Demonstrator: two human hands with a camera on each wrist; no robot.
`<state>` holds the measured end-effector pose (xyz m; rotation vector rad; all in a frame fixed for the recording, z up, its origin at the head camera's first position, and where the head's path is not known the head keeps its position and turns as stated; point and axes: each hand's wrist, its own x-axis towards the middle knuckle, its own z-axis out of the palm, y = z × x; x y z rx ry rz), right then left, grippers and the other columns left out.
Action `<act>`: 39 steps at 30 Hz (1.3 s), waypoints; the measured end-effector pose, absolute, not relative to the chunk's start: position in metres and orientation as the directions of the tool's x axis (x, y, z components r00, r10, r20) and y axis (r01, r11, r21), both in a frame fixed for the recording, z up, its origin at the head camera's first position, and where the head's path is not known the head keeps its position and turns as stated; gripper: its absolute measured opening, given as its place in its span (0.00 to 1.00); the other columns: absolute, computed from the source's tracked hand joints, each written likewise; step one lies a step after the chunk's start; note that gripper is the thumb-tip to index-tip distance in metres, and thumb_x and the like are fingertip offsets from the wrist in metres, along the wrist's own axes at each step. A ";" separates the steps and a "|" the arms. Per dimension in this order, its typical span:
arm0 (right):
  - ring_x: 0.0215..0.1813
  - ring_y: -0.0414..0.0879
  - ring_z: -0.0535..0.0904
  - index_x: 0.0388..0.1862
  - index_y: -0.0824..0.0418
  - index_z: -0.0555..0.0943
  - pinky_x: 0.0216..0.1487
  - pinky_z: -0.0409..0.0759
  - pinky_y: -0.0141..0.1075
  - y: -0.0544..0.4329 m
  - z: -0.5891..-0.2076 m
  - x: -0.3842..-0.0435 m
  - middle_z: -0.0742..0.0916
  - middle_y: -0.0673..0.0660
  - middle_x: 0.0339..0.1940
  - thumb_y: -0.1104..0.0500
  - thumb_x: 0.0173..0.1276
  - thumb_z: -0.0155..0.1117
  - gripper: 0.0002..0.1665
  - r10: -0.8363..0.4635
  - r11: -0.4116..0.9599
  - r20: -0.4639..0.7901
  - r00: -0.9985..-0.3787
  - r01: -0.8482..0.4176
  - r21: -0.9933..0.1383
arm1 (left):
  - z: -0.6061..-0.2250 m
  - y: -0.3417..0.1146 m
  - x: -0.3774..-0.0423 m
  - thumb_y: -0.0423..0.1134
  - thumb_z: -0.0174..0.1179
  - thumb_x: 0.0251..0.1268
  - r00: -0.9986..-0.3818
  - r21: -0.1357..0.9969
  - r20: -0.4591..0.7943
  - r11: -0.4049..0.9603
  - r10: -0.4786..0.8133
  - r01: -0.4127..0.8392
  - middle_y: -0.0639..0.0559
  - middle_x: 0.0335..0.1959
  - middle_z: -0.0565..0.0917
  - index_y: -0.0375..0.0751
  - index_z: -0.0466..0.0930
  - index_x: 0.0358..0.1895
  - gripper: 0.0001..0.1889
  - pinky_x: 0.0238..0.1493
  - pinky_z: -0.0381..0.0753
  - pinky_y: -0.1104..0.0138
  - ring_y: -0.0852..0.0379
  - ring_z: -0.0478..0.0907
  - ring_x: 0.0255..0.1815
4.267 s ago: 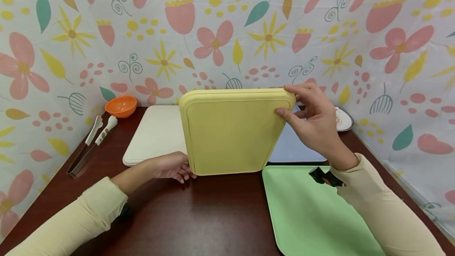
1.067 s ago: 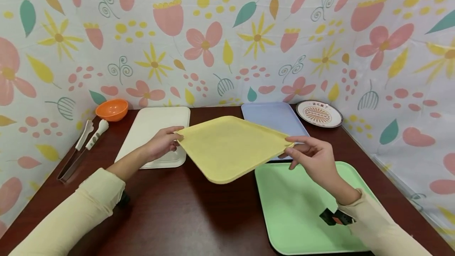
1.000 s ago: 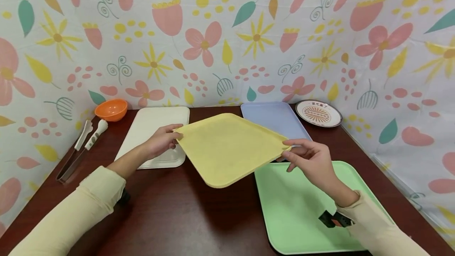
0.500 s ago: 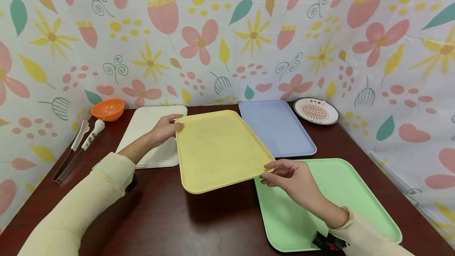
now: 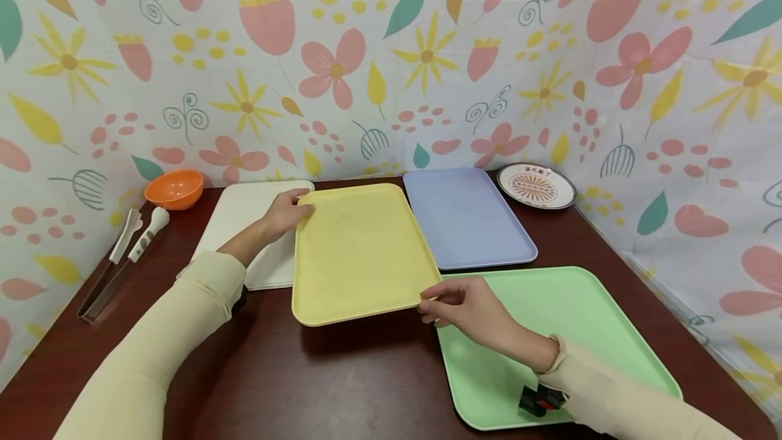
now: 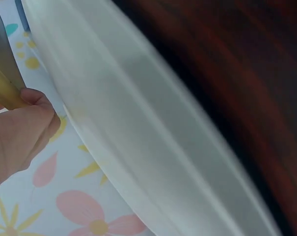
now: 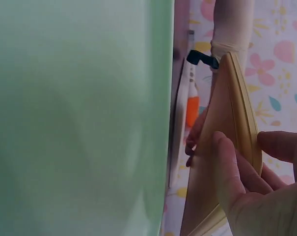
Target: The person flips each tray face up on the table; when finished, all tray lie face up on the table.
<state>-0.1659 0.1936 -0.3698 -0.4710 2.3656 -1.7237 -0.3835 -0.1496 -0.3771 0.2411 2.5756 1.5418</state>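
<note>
Both hands hold a yellow tray (image 5: 360,250) above the dark table, its inner side facing up. My left hand (image 5: 284,216) pinches its back left corner, thumb on top. The right hand (image 5: 467,307) pinches the front right corner; in the right wrist view its fingers (image 7: 229,167) lie on the underside and the thumb is at the rim. Below the left hand lies a white tray (image 5: 235,212), partly hidden by the arm and the yellow tray. A green tray (image 5: 550,318) lies under the right forearm.
A blue tray (image 5: 470,219) lies behind the green one, with a patterned plate (image 5: 536,186) at the back right. Metal tongs (image 5: 113,277) with white ends lie on the left, near an orange bowl (image 5: 175,190). A floral curtain (image 5: 366,73) borders the table (image 5: 360,386).
The yellow tray, earlier tilted up with its underside showing, has been laid flatter and turned. Lately its right corner has come left and toward me with the right hand, uncovering more of the blue tray.
</note>
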 end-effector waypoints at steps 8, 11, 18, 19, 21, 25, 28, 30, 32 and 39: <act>0.38 0.57 0.88 0.48 0.77 0.82 0.36 0.86 0.41 0.184 -0.372 -0.176 0.88 0.72 0.38 0.66 0.68 0.65 0.15 -0.380 0.286 0.012 -0.925 -0.130 -0.949 | -0.375 -0.144 -0.396 0.37 0.51 0.74 -0.982 0.877 -0.071 0.480 0.173 0.021 0.28 0.71 0.64 0.27 0.54 0.76 0.32 0.57 0.75 0.61 0.46 0.73 0.59; 0.38 0.56 0.88 0.48 0.77 0.82 0.35 0.86 0.41 0.182 -0.372 -0.179 0.88 0.70 0.39 0.66 0.69 0.64 0.14 -0.390 0.293 0.002 -0.921 -0.126 -0.948 | -0.372 -0.143 -0.399 0.37 0.50 0.75 -0.974 0.884 -0.121 0.467 0.190 -0.019 0.29 0.75 0.56 0.26 0.51 0.76 0.33 0.66 0.69 0.55 0.41 0.65 0.69; 0.40 0.58 0.88 0.50 0.77 0.81 0.35 0.86 0.42 0.183 -0.370 -0.185 0.88 0.70 0.40 0.64 0.71 0.64 0.16 -0.360 0.296 -0.044 -0.932 -0.070 -0.953 | -0.369 -0.140 -0.401 0.37 0.49 0.76 -0.957 0.896 -0.200 0.434 0.211 -0.092 0.33 0.78 0.48 0.24 0.45 0.76 0.35 0.72 0.60 0.54 0.39 0.54 0.76; 0.40 0.58 0.88 0.50 0.77 0.81 0.36 0.86 0.42 0.183 -0.370 -0.186 0.88 0.70 0.40 0.63 0.71 0.63 0.17 -0.351 0.294 -0.056 -0.935 -0.053 -0.954 | -0.369 -0.138 -0.402 0.37 0.49 0.75 -0.957 0.897 -0.198 0.433 0.213 -0.090 0.33 0.79 0.47 0.24 0.45 0.76 0.35 0.73 0.59 0.53 0.39 0.52 0.77; 0.42 0.59 0.87 0.51 0.77 0.80 0.36 0.86 0.42 0.184 -0.371 -0.189 0.88 0.70 0.41 0.62 0.72 0.63 0.17 -0.333 0.291 -0.076 -0.940 -0.026 -0.956 | -0.369 -0.136 -0.404 0.38 0.50 0.74 -0.958 0.893 -0.191 0.443 0.215 -0.079 0.32 0.79 0.46 0.23 0.44 0.76 0.37 0.74 0.56 0.53 0.39 0.48 0.78; 0.44 0.58 0.87 0.54 0.78 0.78 0.39 0.86 0.42 0.185 -0.373 -0.194 0.87 0.71 0.44 0.63 0.72 0.62 0.19 -0.300 0.260 -0.120 -0.946 0.040 -0.965 | -0.371 -0.131 -0.409 0.41 0.51 0.72 -0.955 0.886 -0.177 0.462 0.236 -0.049 0.32 0.79 0.43 0.21 0.41 0.75 0.40 0.76 0.52 0.53 0.38 0.41 0.79; 0.44 0.55 0.87 0.58 0.80 0.74 0.42 0.85 0.42 0.186 -0.376 -0.196 0.86 0.72 0.46 0.65 0.72 0.60 0.21 -0.281 0.215 -0.147 -0.948 0.087 -0.973 | -0.371 -0.127 -0.411 0.40 0.50 0.73 -0.952 0.881 -0.176 0.472 0.250 -0.039 0.32 0.79 0.39 0.20 0.38 0.75 0.41 0.76 0.48 0.53 0.39 0.36 0.79; 0.45 0.54 0.87 0.59 0.81 0.71 0.44 0.85 0.42 0.185 -0.378 -0.198 0.86 0.73 0.47 0.67 0.72 0.58 0.22 -0.281 0.185 -0.158 -0.947 0.107 -0.977 | -0.370 -0.124 -0.411 0.37 0.49 0.73 -0.952 0.881 -0.185 0.471 0.245 -0.050 0.32 0.79 0.39 0.21 0.38 0.76 0.39 0.77 0.47 0.52 0.39 0.36 0.80; 0.45 0.54 0.87 0.60 0.81 0.70 0.46 0.85 0.42 0.184 -0.379 -0.199 0.85 0.74 0.48 0.68 0.72 0.57 0.22 -0.282 0.161 -0.168 -0.945 0.125 -0.979 | -0.369 -0.121 -0.410 0.37 0.48 0.74 -0.950 0.877 -0.195 0.477 0.245 -0.057 0.32 0.79 0.40 0.23 0.38 0.76 0.38 0.76 0.49 0.51 0.38 0.39 0.79; 0.48 0.54 0.86 0.65 0.80 0.64 0.48 0.84 0.40 0.178 -0.379 -0.201 0.82 0.75 0.52 0.69 0.71 0.53 0.26 -0.269 0.090 -0.230 -0.935 0.213 -0.973 | -0.371 -0.111 -0.409 0.36 0.49 0.73 -0.939 0.875 -0.238 0.474 0.246 -0.097 0.35 0.79 0.44 0.31 0.42 0.78 0.37 0.74 0.53 0.47 0.36 0.48 0.77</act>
